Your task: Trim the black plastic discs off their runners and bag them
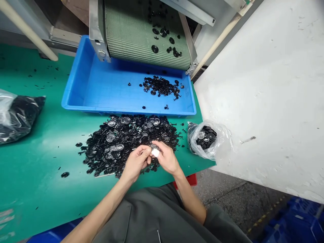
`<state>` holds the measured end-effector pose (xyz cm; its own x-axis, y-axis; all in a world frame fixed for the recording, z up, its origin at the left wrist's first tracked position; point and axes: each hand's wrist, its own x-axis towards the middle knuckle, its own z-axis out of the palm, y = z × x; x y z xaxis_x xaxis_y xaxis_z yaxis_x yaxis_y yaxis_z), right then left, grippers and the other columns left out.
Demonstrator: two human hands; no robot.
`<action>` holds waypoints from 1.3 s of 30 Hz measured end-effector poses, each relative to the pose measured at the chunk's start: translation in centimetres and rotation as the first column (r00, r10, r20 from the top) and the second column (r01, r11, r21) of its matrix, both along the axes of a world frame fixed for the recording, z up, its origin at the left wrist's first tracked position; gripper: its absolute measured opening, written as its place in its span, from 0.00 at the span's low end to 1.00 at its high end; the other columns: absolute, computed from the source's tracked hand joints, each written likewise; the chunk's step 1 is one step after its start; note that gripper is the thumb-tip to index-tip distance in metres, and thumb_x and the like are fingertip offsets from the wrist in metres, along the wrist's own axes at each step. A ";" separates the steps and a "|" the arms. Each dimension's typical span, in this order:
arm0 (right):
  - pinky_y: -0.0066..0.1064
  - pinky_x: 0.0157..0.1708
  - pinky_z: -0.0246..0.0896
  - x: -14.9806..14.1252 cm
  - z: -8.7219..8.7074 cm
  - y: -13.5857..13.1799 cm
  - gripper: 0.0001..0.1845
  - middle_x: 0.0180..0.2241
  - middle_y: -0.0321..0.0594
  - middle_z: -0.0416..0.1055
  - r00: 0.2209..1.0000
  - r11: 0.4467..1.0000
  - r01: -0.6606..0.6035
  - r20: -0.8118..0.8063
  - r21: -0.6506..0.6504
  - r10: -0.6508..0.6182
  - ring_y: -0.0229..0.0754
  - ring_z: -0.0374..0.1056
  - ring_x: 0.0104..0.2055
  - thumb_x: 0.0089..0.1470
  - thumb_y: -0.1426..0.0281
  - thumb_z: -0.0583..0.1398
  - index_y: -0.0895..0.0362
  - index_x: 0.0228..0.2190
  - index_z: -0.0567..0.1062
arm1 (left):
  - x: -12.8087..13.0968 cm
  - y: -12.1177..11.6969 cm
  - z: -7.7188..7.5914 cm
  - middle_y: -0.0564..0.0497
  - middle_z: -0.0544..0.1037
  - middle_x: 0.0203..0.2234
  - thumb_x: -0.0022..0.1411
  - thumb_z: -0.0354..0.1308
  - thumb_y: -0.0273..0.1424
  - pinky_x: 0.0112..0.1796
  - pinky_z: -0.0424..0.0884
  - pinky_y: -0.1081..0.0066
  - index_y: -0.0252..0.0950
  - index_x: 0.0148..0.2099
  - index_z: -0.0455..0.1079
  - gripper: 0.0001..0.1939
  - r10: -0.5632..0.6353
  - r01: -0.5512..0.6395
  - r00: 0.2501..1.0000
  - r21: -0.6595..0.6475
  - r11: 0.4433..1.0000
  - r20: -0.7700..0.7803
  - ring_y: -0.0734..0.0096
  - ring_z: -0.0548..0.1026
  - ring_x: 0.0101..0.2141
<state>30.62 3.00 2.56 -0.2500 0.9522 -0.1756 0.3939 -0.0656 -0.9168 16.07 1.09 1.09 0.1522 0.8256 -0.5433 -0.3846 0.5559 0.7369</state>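
Fingertips of both my hands meet in a narrow grip just above the front edge of the heap. My left hand and right hand pinch a small round part between them, with a white patch showing on it; my fingers hide most of it, so I cannot make out its exact shape. The heap of black plastic discs lies loose on the green desk, and my hands sit over its near side, with a few strays scattered around it.

Just beyond the heap stands a blue plastic tray, holding a smaller cluster of the same black pieces. A green ribbed conveyor belt slopes down to the tray's far side, with more black discs lying on it. To my right, a clear plastic bag sits at the desk's edge with black discs inside. To my left, a larger bag of black pieces lies on the desk. A white panel rises beyond the desk's right side, and blue crates sit on the floor below.
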 end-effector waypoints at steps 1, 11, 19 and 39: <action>0.28 0.38 0.71 0.0 -0.1 -0.1 0.20 0.45 0.41 0.73 0.999 0.999 -0.015 0.050 0.033 0.013 0.37 0.72 0.38 0.56 0.74 0.56 0.55 0.50 0.74 | 0.0 0.0 -0.1 0.58 0.69 0.14 0.54 0.66 0.45 0.16 0.47 0.81 0.35 0.34 0.68 0.19 -0.004 0.004 1.000 -0.010 1.000 0.021 0.82 0.55 0.15; 0.39 0.53 0.66 0.1 0.0 -1.7 0.28 0.52 0.48 0.70 0.945 0.938 -0.262 0.260 0.226 0.201 0.45 0.69 0.52 0.57 0.79 0.50 0.58 0.59 0.60 | -0.9 -0.8 -0.9 0.59 0.68 0.15 0.58 0.64 0.47 0.16 0.46 0.82 0.37 0.35 0.66 0.19 -0.098 0.099 0.993 -0.014 0.995 0.069 0.81 0.57 0.16; 0.33 0.48 0.69 0.1 0.2 -1.8 0.22 0.43 0.44 0.71 0.925 0.907 -0.338 0.265 0.253 0.271 0.42 0.70 0.44 0.61 0.77 0.50 0.58 0.55 0.67 | -1.4 -1.7 -0.4 0.60 0.67 0.15 0.64 0.56 0.48 0.18 0.50 0.80 0.37 0.41 0.66 0.18 -0.140 0.145 0.988 0.092 0.985 -0.067 0.80 0.56 0.16; 0.30 0.39 0.66 -1.0 -1.2 -1.4 0.17 0.36 0.40 0.69 0.926 0.884 -0.366 0.211 0.289 0.314 0.39 0.67 0.36 0.58 0.76 0.51 0.58 0.49 0.68 | -2.0 -2.2 0.2 0.56 0.72 0.17 0.67 0.51 0.48 0.20 0.60 0.77 0.37 0.29 0.64 0.22 -0.118 0.148 0.959 0.103 0.984 -0.256 0.77 0.65 0.16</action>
<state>29.63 1.65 1.37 -0.5633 0.8242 0.0588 0.4764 0.3821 -0.7919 14.05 -1.15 1.32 0.1381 0.8683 -0.4764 -0.1096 0.4915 0.8640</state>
